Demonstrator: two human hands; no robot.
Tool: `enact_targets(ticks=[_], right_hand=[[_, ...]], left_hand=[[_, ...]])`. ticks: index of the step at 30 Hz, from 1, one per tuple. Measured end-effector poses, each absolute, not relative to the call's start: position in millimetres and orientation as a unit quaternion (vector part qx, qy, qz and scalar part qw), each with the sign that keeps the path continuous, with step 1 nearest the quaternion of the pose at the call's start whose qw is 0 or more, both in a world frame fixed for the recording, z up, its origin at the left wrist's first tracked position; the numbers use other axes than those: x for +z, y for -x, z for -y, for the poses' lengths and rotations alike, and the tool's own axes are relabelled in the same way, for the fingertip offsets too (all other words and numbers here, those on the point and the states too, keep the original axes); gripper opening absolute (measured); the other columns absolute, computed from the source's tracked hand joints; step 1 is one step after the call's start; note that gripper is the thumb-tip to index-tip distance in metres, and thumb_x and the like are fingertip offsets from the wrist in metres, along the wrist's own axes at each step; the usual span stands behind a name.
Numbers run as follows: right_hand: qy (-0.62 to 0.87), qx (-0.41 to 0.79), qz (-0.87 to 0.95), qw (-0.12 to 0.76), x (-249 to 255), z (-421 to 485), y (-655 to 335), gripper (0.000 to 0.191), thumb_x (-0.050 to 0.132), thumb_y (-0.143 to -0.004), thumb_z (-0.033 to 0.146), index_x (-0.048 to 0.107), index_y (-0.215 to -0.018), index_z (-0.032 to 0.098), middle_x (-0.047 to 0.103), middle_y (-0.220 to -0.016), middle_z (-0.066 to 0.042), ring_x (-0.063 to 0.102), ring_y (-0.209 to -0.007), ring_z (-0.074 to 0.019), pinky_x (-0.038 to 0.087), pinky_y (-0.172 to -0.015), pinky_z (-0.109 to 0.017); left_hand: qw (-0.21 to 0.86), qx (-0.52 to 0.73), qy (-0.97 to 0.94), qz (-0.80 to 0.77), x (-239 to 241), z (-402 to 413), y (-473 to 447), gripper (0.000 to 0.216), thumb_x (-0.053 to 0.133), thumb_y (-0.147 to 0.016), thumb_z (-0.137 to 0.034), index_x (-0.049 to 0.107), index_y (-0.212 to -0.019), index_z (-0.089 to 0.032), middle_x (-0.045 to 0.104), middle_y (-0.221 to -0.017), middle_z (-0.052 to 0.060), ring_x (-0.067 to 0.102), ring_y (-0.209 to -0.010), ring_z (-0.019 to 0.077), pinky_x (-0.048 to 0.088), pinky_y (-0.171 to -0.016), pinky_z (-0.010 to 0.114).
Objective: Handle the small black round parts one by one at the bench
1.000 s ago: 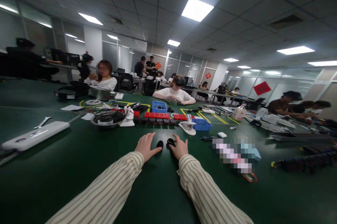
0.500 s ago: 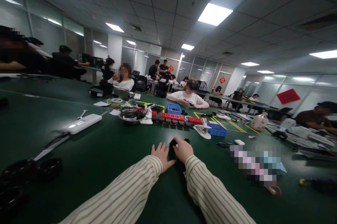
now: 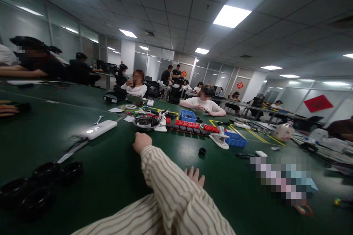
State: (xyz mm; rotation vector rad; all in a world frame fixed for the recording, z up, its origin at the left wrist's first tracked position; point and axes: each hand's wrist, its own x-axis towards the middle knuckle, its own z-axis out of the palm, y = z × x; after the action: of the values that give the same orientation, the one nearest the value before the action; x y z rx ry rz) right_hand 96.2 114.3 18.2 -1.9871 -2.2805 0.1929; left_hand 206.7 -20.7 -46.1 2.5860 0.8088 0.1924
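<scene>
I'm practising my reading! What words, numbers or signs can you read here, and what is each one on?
I can't read any words or numbers for sure.
Red diamond signs on the far wall: marks too small to read.
Pale jug: printing too blurred.
Black case: white label too small.
Big red diamond: no letters I can make out.

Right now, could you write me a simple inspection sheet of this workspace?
Surface: green table, partly marked with yellow lines.
Things at hand: small black round piece, beyond the left hand, untouched.
Clutter: larger black rings, white bar, red-and-black block row, two blue bins.
Hands: right hand reaches left, its grip hidden; left hand open; right sleeve crosses over the left.
Cables: coiled white cable beyond the dark bowl.
Surroundings: several people seated nearby; lit ceiling panels.
</scene>
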Motion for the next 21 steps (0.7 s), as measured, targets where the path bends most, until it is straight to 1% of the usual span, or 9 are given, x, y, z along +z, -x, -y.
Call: enact_targets(ticks=[1,2,4,6,8,13,17,21], right_hand=[[0.63,0.066,0.771,0.063,17,-113,-75,0.028,0.052,-0.087,0.03,0.053,-0.109,0.014,0.058,-0.105,-0.007,0.059,-0.092,-0.0179,0.05,-0.077,-0.035],[0.603,0.069,0.792,0.071,15,-112,-56,0.028,0.056,-0.084,0.03,0.054,-0.107,0.015,0.06,-0.104,-0.008,0.059,-0.093,-0.0195,0.05,-0.076,-0.035],[0.548,0.074,0.829,0.086,12,-109,-23,0.029,0.061,-0.079,0.031,0.056,-0.103,0.017,0.063,-0.103,-0.008,0.059,-0.096,-0.0219,0.051,-0.076,-0.033],[0.5,0.081,0.857,0.096,10,-108,1,0.03,0.063,-0.076,0.035,0.057,-0.1,0.019,0.064,-0.104,-0.008,0.06,-0.098,-0.0227,0.051,-0.076,-0.033],[0.466,0.089,0.874,0.101,7,-108,17,0.031,0.062,-0.075,0.038,0.057,-0.101,0.021,0.064,-0.104,-0.007,0.06,-0.097,-0.0229,0.051,-0.075,-0.033],[0.413,0.094,0.899,0.108,0,-108,27,0.034,0.055,-0.08,0.04,0.053,-0.11,0.024,0.063,-0.107,-0.005,0.06,-0.098,-0.0223,0.051,-0.076,-0.033],[0.372,0.082,0.919,0.097,-1,-105,20,0.034,0.049,-0.084,0.039,0.05,-0.114,0.024,0.062,-0.108,-0.005,0.061,-0.096,-0.0223,0.052,-0.075,-0.034],[0.354,0.062,0.93,0.078,0,-103,20,0.045,0.047,-0.085,0.04,0.04,-0.125,0.021,0.062,-0.109,-0.008,0.061,-0.095,-0.024,0.052,-0.072,-0.036]], left_hand=[[0.214,0.062,-0.93,-0.292,-44,22,-204,0.07,0.059,-0.074,-0.052,0.039,-0.131,-0.016,0.03,-0.141,0.018,0.022,-0.13,0.0376,0.017,-0.104,0.057],[0.217,0.057,-0.929,-0.294,-41,23,-202,0.077,0.058,-0.071,-0.056,0.037,-0.132,-0.014,0.027,-0.143,0.019,0.016,-0.132,0.0386,0.013,-0.106,0.057],[0.22,0.064,-0.928,-0.295,-34,27,-196,0.079,0.051,-0.072,-0.06,0.036,-0.134,-0.012,0.024,-0.144,0.02,0.012,-0.133,0.0378,0.009,-0.106,0.056],[0.224,0.076,-0.926,-0.293,-26,31,-191,0.077,0.044,-0.075,-0.06,0.036,-0.134,-0.01,0.024,-0.144,0.021,0.012,-0.133,0.0369,0.008,-0.106,0.055],[0.232,0.077,-0.926,-0.288,-20,34,-187,0.075,0.042,-0.076,-0.058,0.037,-0.133,-0.01,0.025,-0.143,0.02,0.011,-0.134,0.0364,0.008,-0.107,0.055],[0.252,0.052,-0.924,-0.282,-10,35,-183,0.07,0.045,-0.077,-0.052,0.038,-0.132,-0.01,0.025,-0.144,0.018,0.009,-0.134,0.0349,0.005,-0.107,0.054],[0.248,0.065,-0.922,-0.288,-13,35,-184,0.07,0.046,-0.076,-0.053,0.039,-0.131,-0.011,0.027,-0.143,0.018,0.012,-0.134,0.0354,0.007,-0.107,0.054],[0.233,0.081,-0.928,-0.28,-20,32,-187,0.069,0.045,-0.077,-0.055,0.04,-0.131,-0.012,0.029,-0.142,0.018,0.014,-0.133,0.0361,0.009,-0.107,0.056]])
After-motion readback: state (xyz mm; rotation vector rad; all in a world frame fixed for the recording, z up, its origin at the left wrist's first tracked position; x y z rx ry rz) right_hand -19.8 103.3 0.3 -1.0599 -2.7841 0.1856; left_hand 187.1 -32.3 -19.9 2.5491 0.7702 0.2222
